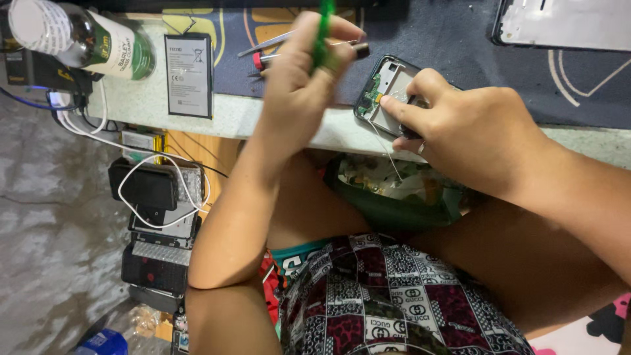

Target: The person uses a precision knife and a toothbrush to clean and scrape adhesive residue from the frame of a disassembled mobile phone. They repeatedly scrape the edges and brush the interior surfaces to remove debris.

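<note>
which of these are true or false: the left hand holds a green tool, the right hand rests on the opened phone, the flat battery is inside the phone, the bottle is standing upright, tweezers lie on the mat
1. The left hand holds a green tool. True.
2. The right hand rests on the opened phone. True: a fingertip presses on its inner parts.
3. The flat battery is inside the phone. False: it lies apart on the table edge, left of the hands.
4. The bottle stands upright. False: it lies on its side.
5. Tweezers lie on the mat. True, beside the left hand.
</note>
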